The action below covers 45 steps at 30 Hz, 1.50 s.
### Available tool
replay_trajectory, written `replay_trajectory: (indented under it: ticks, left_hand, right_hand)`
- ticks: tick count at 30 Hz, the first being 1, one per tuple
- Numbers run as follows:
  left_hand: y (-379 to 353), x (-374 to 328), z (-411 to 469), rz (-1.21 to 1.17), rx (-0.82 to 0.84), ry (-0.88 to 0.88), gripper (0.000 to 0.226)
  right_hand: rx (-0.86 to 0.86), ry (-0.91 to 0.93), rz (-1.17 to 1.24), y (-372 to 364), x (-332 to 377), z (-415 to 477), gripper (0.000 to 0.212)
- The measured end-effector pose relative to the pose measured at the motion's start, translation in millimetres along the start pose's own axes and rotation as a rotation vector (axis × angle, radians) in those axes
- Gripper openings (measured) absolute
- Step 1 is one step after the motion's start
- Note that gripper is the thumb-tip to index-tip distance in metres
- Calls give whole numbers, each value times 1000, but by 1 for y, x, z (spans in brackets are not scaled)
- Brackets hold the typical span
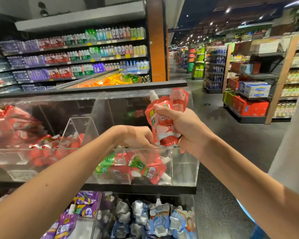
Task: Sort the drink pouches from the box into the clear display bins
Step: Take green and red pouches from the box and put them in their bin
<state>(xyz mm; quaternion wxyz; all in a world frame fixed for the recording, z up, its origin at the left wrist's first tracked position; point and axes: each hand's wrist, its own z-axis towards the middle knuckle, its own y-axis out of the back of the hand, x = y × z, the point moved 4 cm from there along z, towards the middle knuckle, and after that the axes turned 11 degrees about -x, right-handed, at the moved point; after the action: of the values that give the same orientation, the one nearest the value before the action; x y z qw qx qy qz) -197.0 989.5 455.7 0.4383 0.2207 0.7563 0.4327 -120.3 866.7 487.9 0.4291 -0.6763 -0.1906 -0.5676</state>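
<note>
My right hand (181, 125) grips a small bunch of red drink pouches (164, 121) with white spouts, held upright just above the right-hand clear display bin (185, 168). Inside that bin lie red and green pouches (141, 168). My left hand (136, 137) reaches down over the bin's front rim, right under the held pouches. Its fingertips are blurred behind the acrylic, so I cannot make out whether they hold anything. The box is not in view.
A neighbouring clear bin (41, 147) to the left holds red pouches. On the tier below are purple pouches (79, 209) and blue-silver pouches (154, 218). Bottle shelves stand behind, and an aisle floor (231, 135) opens to the right. A pale garment (292, 144) fills the right edge.
</note>
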Motion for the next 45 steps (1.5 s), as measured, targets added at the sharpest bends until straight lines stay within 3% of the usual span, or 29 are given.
replay_trajectory:
  ticks: [2, 6, 10, 13, 16, 18, 21, 25, 27, 31, 34, 37, 40, 42, 45]
  left_hand:
    - [15, 1, -10, -263, -164, -47, 12]
    - [36, 2, -62, -836, -610, 26, 14]
    - [21, 5, -119, -911, -917, -10, 19]
    - [4, 15, -166, -667, -932, -111, 37]
    - [-8, 41, -208, -423, -954, -140, 74]
    - [-13, 64, -239, -304, -1027, -165, 84]
    - [-16, 103, -286, -192, -1109, -203, 67]
    - [-13, 146, -340, -333, -1191, -75, 33]
    - [-8, 159, -359, -505, -1200, -10, 23]
    - [-3, 198, -373, -1209, -1059, 192, 15]
    - [7, 222, -371, -1428, -947, 269, 23]
    - [28, 238, -363, -1452, -902, 293, 18]
    - [59, 252, -344, -1467, -883, 171, 21]
    - [80, 259, -331, -1269, -891, 113, 29]
    - [113, 267, -309, -847, -997, 34, 8]
  right_hand:
    - [27, -11, -2, -1, -2, 0, 20]
    - [95, -18, 16, -7, -9, -1, 22]
    - [148, -30, 76, -37, -25, -9, 27]
    - [133, -25, 79, -75, -43, -30, 25]
    - [146, -74, 116, -117, -66, -63, 16]
    - [241, -156, 189, -152, -85, -89, 31]
    - [337, -190, 276, -197, -111, -124, 40]
    - [359, -200, 196, -236, -140, -156, 52]
    - [354, -168, 81, -249, -147, -168, 60]
    - [212, -65, -208, -258, -144, -168, 62]
    - [171, 49, -329, -259, -128, -158, 71]
    - [146, 159, -322, -259, -109, -146, 44]
    - [55, 319, -352, -259, -91, -125, 21]
    - [34, 380, -355, -264, -80, -110, 21]
    - [85, 440, -320, -274, -70, -84, 24]
